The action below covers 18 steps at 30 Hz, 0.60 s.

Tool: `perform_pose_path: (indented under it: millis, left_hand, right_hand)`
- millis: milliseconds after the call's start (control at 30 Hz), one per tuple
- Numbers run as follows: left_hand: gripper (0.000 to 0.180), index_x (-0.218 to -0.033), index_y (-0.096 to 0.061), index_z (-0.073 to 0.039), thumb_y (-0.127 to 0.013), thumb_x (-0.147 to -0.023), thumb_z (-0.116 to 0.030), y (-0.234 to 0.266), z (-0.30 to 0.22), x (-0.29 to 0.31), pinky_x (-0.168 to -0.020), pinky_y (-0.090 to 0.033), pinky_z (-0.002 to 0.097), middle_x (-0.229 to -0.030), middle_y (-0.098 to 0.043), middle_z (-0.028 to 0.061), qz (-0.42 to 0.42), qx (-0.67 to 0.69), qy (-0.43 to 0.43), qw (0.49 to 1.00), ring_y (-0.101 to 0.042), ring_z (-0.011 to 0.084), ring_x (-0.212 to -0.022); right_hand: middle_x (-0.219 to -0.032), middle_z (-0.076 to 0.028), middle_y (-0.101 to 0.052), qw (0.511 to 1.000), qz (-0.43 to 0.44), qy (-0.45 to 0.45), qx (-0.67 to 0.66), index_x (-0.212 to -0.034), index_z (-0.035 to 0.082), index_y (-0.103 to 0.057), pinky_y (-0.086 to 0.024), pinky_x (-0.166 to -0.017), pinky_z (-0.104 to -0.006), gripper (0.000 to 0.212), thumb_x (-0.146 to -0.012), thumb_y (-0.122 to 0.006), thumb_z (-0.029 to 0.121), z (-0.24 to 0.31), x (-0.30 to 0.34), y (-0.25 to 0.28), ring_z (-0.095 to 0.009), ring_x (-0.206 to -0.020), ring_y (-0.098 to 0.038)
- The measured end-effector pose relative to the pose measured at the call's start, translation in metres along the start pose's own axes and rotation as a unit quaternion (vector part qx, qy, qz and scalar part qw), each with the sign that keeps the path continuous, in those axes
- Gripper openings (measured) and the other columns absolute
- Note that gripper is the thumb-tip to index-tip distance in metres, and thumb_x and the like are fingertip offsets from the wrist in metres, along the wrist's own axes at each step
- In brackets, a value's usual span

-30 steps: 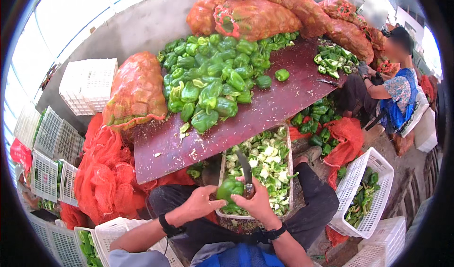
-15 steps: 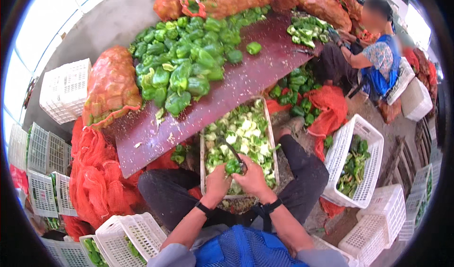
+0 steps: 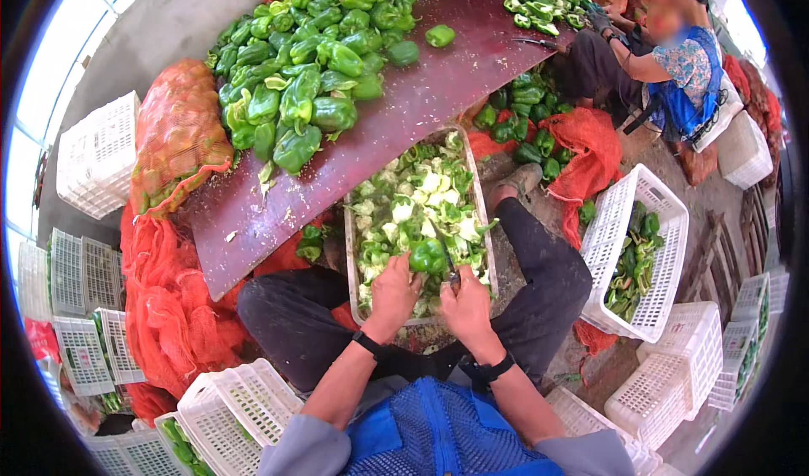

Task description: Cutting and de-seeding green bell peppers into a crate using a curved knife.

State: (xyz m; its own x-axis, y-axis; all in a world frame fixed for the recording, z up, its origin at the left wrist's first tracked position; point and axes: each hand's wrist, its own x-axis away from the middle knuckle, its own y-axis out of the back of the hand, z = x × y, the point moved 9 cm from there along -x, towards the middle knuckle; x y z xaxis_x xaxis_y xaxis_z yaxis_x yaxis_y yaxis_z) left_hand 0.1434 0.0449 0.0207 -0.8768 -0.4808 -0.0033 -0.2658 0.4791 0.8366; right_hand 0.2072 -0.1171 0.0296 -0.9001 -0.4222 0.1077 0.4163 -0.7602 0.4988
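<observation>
Over a white crate (image 3: 351, 261) between my legs, my left hand (image 3: 396, 289) is closed around a green bell pepper (image 3: 428, 258). My right hand (image 3: 465, 301) grips a knife (image 3: 448, 258) whose thin dark blade points away from me, close along the pepper's right side. Whether the blade touches the pepper I cannot tell. Pale cut pepper cores and green scraps (image 3: 413, 199) fill the crate below both hands. Just beyond it, a dark red board (image 3: 371, 143) bears a big heap of whole green peppers (image 3: 295, 80).
Orange mesh sacks (image 3: 179, 122) and red netting (image 3: 173, 307) lie at left. White crates (image 3: 97, 155) stand on both sides; one at right (image 3: 628, 265) holds peppers. A co-worker (image 3: 683, 75) sits at far right beside cut peppers (image 3: 548, 5) and another knife (image 3: 537, 43).
My hands have moved apart a little, and the pepper now shows more fully in my left hand. The knife has swung to the pepper's right side. The whole view has shifted slightly.
</observation>
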Motion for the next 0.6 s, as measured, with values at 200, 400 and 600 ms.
perform_pose_path:
  millis: [200, 400, 600]
  left_hand:
    - [0.049, -0.132, -0.061, -0.002, -0.077, -0.089, -0.015, -0.007, -0.009, -0.004, -0.080, -0.056, 0.0495, -0.110, -0.066, 0.0202, -0.003, 0.006, -0.019, 1.000, -0.068, 0.0425, -0.093]
    - [0.040, -0.126, -0.064, 0.000, -0.073, -0.089, -0.013, -0.020, -0.002, -0.002, -0.077, -0.054, 0.0504, -0.101, -0.066, 0.0194, -0.018, 0.003, -0.054, 0.998, -0.067, 0.0408, -0.090]
    - [0.040, -0.126, -0.064, 0.000, -0.072, -0.088, -0.009, -0.016, -0.004, -0.001, -0.078, -0.054, 0.0520, -0.106, -0.066, 0.0215, -0.017, -0.042, -0.064, 0.997, -0.066, 0.0439, -0.092]
  right_hand:
    - [-0.076, -0.023, -0.067, 0.995, 0.024, 0.000, 0.096, -0.111, -0.002, -0.055, -0.052, -0.065, -0.0529, 0.026, -0.092, -0.068, 0.010, -0.008, 0.010, -0.010, -0.045, -0.073, -0.068]
    - [-0.077, -0.025, -0.070, 0.983, 0.046, -0.032, 0.174, -0.117, -0.006, -0.052, -0.056, -0.064, -0.0552, 0.029, -0.096, -0.059, 0.013, -0.017, 0.010, -0.017, -0.046, -0.072, -0.071]
    - [-0.082, -0.031, -0.070, 0.985, 0.087, 0.021, 0.151, -0.108, -0.013, -0.054, -0.057, -0.065, -0.0563, 0.031, -0.084, -0.063, 0.005, -0.039, -0.011, -0.052, -0.049, -0.075, -0.071]
